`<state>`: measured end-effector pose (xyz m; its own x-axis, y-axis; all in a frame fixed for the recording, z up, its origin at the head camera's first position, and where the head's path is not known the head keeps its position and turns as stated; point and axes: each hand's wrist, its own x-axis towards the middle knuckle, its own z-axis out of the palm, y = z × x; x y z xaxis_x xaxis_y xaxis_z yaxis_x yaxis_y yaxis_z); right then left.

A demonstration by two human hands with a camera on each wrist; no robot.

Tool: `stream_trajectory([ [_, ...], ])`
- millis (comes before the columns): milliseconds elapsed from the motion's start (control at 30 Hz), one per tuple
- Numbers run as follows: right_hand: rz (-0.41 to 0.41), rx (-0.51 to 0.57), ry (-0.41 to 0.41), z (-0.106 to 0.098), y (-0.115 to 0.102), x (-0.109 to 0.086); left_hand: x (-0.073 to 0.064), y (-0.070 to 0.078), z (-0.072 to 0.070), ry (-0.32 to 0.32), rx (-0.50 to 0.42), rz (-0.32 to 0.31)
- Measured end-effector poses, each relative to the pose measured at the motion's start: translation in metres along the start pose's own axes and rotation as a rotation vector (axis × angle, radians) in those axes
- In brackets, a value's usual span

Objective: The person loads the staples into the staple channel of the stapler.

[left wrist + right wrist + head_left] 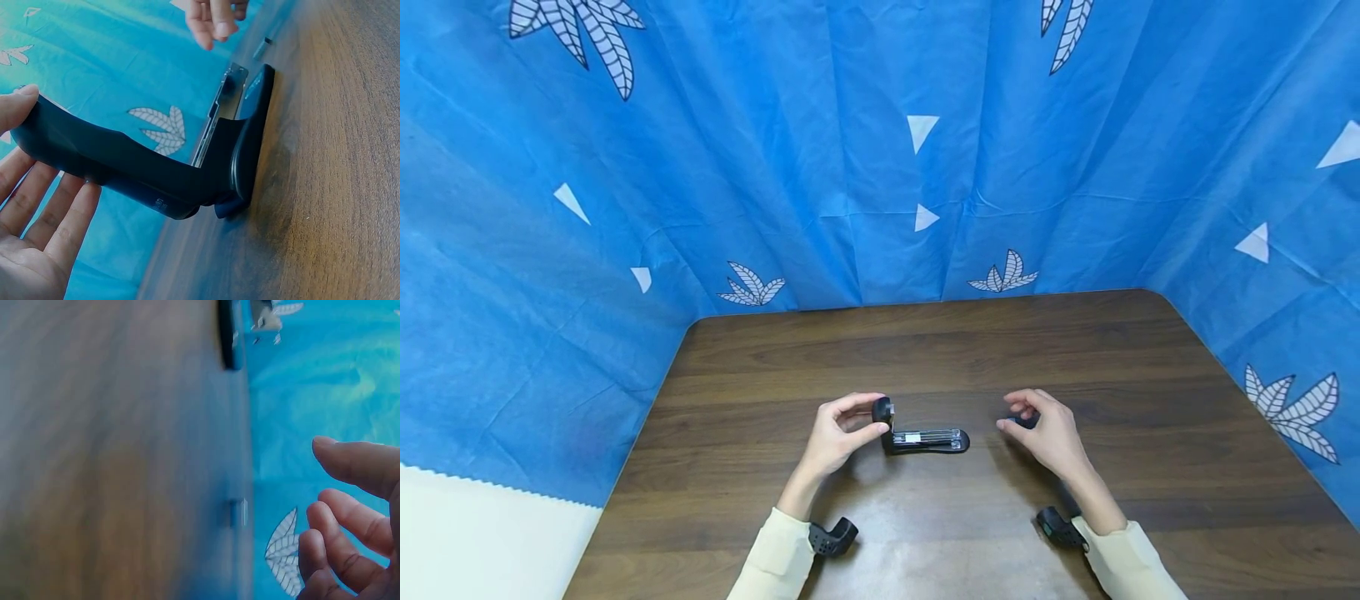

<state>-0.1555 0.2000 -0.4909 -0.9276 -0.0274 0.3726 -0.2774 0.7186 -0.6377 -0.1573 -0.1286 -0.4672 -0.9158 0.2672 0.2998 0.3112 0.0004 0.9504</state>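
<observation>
A black stapler [931,443] is opened wide on the table, its base lying flat and its metal magazine exposed. My left hand [837,435] pinches the raised top arm near its free end; in the left wrist view the thumb is on one side of that black arm [119,150] and the fingers are on the other. To the right of the stapler, my right hand [1051,429] hovers with loosely bent fingers, holding nothing. Near it on the tabletop lies a small metallic strip [239,512], perhaps staples, blurred in the right wrist view.
The brown wooden table [1000,350] has rounded far corners. A blue patterned curtain [865,167] surrounds its back and sides. Black camera bands [833,537] sit on both wrists. A white surface [482,533] shows at lower left.
</observation>
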Motion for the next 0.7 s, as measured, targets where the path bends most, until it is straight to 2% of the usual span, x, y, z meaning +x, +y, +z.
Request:
stream_trajectory([
  [133, 0.056, -0.034, -0.013, -0.003, 0.011, -0.003, 0.000, 0.000, 0.000, -0.003, -0.002, 0.007],
  [433, 0.178, -0.060, -0.105, -0.005, 0.019, -0.004, -0.001, 0.001, 0.000, -0.001, -0.013, 0.004],
  [700, 0.198, -0.109, -0.123, -0.001, 0.019, -0.005, 0.000, -0.001, 0.000, 0.002, -0.033, -0.003],
])
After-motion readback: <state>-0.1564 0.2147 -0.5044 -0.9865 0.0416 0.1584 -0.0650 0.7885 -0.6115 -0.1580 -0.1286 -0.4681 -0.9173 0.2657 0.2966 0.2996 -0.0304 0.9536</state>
